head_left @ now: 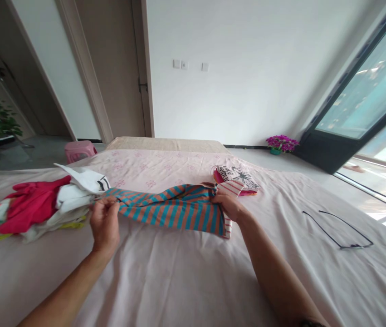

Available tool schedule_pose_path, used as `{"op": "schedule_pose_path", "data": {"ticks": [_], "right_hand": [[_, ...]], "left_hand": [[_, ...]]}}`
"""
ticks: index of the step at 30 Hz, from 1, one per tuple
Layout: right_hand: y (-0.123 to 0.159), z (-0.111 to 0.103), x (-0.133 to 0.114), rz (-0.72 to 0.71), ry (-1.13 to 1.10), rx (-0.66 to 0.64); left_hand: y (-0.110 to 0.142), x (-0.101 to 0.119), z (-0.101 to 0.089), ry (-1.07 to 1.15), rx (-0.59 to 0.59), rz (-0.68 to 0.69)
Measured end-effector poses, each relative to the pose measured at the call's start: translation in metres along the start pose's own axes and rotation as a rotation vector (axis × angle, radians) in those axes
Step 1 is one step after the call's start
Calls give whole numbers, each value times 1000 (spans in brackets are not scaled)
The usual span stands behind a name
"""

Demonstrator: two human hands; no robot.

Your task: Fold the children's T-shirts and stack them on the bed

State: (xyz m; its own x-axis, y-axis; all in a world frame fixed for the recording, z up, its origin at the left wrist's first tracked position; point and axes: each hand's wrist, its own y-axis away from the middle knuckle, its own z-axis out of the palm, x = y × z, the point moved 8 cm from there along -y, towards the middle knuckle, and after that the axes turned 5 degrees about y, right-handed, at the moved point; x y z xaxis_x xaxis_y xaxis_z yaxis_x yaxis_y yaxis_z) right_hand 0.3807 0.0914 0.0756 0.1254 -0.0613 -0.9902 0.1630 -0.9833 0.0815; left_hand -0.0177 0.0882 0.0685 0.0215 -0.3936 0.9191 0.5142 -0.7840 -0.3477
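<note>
At the far left, a heap of loose clothes [35, 200], with red and white pieces in it, lay on the pink sheet [165, 290]. Its white part came very near the left end of the striped garment [179, 217], so this end was best kept a little free, in order not to catch the heap.

The left hand [105, 226] had its grip closed on this end, with the fingertips pinched together. Such a small pinch suited thin cloth, but it needed to hold the very edge, otherwise the corner could bunch.

Between the hands, the blue and brown garment was stretched across the sheet. Its lower part looked rather smooth, while the upper part, toward the right, had a raised fold. An even and gentle pull from both sides would have suited it, because a hard pull could twist the stripes.

The right hand [230, 206] had its grip closed on the right end, near a red-and-white striped cloth [227, 227]; how the fingers sat there could not be seen fully. Just beyond was the folded pile [243, 180], which the wrist should not push. Farther right, well apart, lay the glasses [355, 246].
</note>
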Motion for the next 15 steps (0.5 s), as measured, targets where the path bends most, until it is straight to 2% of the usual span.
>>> {"op": "schedule_pose_path", "data": {"ticks": [2, 4, 6, 8, 11, 13, 15], "right_hand": [[-1, -8, 15, 90, 454, 71], [1, -14, 18, 115, 915, 172], [3, -12, 11, 75, 1212, 279], [6, -2, -4, -38, 1335, 374], [8, 15, -21, -201, 1399, 410], [6, 22, -19, -211, 1418, 354], [3, 24, -13, -199, 1410, 297]], "left_hand": [[0, -7, 0, -294, -105, 62], [4, -1, 8, -549, -204, 227], [15, 12, 24, -643, -299, 420], [33, 18, 46, -614, -484, 496], [62, 8, 78, -631, -780, 461], [73, -2, 90, -722, -868, 446], [75, -10, 97, -814, -896, 451]]}}
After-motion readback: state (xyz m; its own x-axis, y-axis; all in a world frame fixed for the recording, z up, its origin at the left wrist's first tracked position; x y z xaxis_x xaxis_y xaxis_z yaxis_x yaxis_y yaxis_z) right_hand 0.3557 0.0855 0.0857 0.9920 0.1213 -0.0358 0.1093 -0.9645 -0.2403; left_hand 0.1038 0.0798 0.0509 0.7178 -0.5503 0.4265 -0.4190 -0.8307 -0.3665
